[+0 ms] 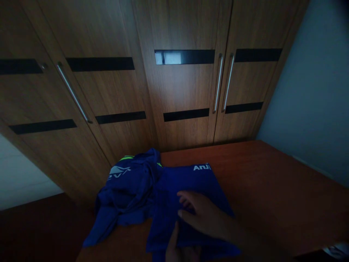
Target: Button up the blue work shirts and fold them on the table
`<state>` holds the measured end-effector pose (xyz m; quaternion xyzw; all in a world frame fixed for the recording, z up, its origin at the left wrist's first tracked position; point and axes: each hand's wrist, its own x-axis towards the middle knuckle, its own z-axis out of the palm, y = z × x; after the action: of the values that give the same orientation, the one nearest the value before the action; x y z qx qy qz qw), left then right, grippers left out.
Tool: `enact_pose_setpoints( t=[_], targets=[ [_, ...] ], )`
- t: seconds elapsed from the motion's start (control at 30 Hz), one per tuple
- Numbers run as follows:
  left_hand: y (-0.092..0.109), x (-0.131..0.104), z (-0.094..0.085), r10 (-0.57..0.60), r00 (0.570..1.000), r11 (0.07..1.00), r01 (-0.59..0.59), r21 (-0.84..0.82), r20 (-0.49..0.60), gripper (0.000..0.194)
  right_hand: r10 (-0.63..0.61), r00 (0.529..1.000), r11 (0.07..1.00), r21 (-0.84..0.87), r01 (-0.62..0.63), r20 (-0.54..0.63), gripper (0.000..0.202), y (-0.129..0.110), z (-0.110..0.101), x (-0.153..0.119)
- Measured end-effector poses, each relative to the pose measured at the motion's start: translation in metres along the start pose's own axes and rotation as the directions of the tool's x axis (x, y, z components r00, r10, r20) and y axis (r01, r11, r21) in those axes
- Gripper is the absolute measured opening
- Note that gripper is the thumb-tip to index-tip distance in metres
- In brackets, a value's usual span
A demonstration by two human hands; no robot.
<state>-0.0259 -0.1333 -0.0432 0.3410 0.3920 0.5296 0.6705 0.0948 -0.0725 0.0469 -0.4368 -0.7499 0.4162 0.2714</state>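
A blue shirt (188, 182) with white lettering at its far edge lies folded into a flat panel on the reddish-brown wooden surface. My right hand (203, 214) is over the middle of this shirt, its fingers loosely curved and its thumb apart, with nothing between them. At the near edge is my left hand (174, 249), thumb up on the cloth and fingers partly hidden in shadow; it appears to hold the edge of the shirt. To the left sits a crumpled blue garment (128, 193) with a white logo and yellow-green trim, touching the folded shirt.
A wooden wardrobe (185, 87) with black strips and long metal handles stands directly behind the wooden surface (272, 196). A pale wall (313, 102) rises on the right. Some light cloth (338, 251) shows at the lower right corner. The room is dim.
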Motion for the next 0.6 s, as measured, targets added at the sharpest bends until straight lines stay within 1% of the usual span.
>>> enact_pose_setpoints(
  t=[0.03,0.07,0.1,0.17,0.2,0.23,0.27,0.3,0.37,0.43,0.53,0.6],
  targets=[
    [-0.006,0.004,-0.003,-0.017,1.0,0.998,0.017,-0.061,-0.012,0.051,-0.038,0.998,0.992,-0.119,0.032,-0.045,0.053,0.004,-0.012,-0.014],
    [-0.012,0.007,-0.005,-0.031,0.999,0.994,0.029,-0.107,-0.019,0.054,-0.051,0.996,0.975,-0.219,0.035,-0.069,0.059,0.01,-0.022,-0.029],
    [-0.016,0.008,-0.007,-0.038,0.999,0.991,0.035,-0.131,-0.019,0.056,-0.043,0.994,0.954,-0.298,0.011,-0.101,0.063,0.019,-0.029,-0.044],
    [-0.02,0.008,-0.009,-0.038,0.999,0.992,0.036,-0.119,-0.008,0.057,0.013,0.97,0.918,-0.381,-0.107,-0.241,0.075,0.044,-0.034,-0.072],
    [-0.02,0.007,-0.009,-0.036,0.999,0.994,0.036,-0.106,0.002,0.056,0.034,0.957,0.905,-0.397,-0.151,-0.287,0.082,0.057,-0.032,-0.085],
    [-0.018,0.005,-0.009,-0.034,0.999,0.995,0.035,-0.096,0.012,0.055,0.036,0.952,0.899,-0.406,-0.163,-0.303,0.09,0.069,-0.027,-0.096],
    [-0.016,0.003,-0.009,-0.033,0.999,0.995,0.034,-0.093,0.015,0.054,0.021,0.951,0.895,-0.418,-0.155,-0.308,0.096,0.08,-0.02,-0.105],
    [-0.013,0.002,-0.008,-0.026,1.0,0.996,0.027,-0.086,0.015,0.054,-0.002,0.946,0.889,-0.433,-0.147,-0.324,0.098,0.09,-0.012,-0.112],
    [-0.006,-0.001,-0.004,-0.003,1.0,0.999,0.004,-0.049,0.017,0.054,-0.043,0.92,0.876,-0.457,-0.153,-0.39,0.092,0.105,0.004,-0.12],
    [0.0,-0.003,0.0,0.024,1.0,1.0,-0.024,-0.003,0.018,0.055,-0.083,0.888,0.869,-0.468,-0.157,-0.452,0.086,0.115,0.014,-0.124],
    [0.006,-0.009,0.005,0.044,0.999,0.998,-0.044,0.035,0.017,0.051,-0.104,0.858,0.871,-0.462,-0.165,-0.503,0.083,0.127,0.016,-0.126],
    [0.009,-0.015,0.007,0.049,0.999,0.998,-0.05,0.044,0.012,0.048,-0.097,0.857,0.87,-0.462,-0.174,-0.505,0.083,0.134,0.012,-0.127]
  ],
)
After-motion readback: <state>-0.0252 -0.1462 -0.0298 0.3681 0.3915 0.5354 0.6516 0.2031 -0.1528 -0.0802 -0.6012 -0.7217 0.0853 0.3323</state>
